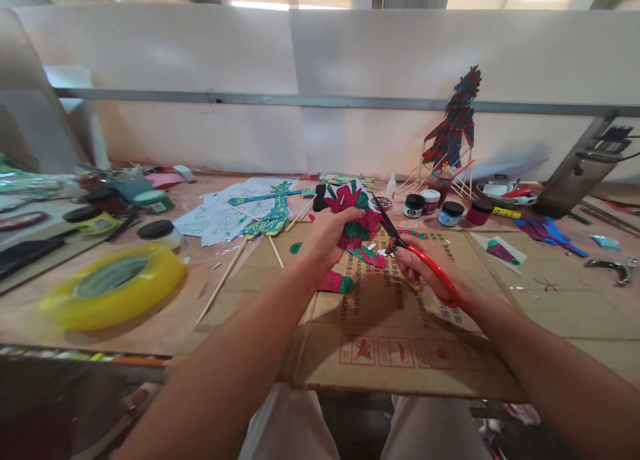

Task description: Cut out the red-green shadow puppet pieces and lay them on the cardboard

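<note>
My left hand (336,232) is closed around a pink and green painted paper cutout (359,203), held up over a flattened cardboard sheet (400,340). In my right hand (423,273) is a pair of scissors (434,265) with red handles and dark blades. The blades point up and to the left, close to the cutout's right side; whether they touch it I cannot tell. Below the cutout lie more painted pieces, among them a pink strip with a green end (336,283). Another pink and green piece (503,251) rests on white paper to the right.
A big yellow tape roll (117,280) sits at the left. Paint jars (413,206) stand behind my right hand. A teal painted figure (275,210) lies on drawn sheets (215,213). A red and blue figure on sticks (453,127) stands by the back panel.
</note>
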{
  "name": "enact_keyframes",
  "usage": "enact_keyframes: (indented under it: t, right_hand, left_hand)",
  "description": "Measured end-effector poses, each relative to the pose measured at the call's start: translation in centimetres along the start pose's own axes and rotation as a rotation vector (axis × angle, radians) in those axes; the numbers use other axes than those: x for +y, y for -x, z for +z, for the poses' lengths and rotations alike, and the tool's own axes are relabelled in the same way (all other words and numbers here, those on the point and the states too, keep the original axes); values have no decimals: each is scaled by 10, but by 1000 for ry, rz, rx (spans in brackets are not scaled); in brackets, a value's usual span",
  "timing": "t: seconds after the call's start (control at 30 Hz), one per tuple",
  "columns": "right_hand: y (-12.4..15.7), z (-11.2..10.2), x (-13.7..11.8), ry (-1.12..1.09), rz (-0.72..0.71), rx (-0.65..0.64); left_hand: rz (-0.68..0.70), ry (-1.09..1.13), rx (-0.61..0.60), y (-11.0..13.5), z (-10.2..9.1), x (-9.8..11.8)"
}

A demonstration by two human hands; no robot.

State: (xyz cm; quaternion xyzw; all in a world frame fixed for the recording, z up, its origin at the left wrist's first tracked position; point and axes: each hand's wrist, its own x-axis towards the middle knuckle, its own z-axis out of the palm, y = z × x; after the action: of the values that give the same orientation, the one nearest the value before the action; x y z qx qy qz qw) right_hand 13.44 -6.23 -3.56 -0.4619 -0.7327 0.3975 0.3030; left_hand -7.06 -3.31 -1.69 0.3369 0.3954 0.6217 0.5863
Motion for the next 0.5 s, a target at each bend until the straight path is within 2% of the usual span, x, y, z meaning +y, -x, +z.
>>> enact_keyframes:
  t: [0.27,0.5]
  right_hand:
    - [-2,0,5,30,6,14]
    - [-5,0,9,49,-60,23]
  left_hand:
    - [-17,6,-20,-1,-1,1]
    - [7,3,-11,-4,-2,0]
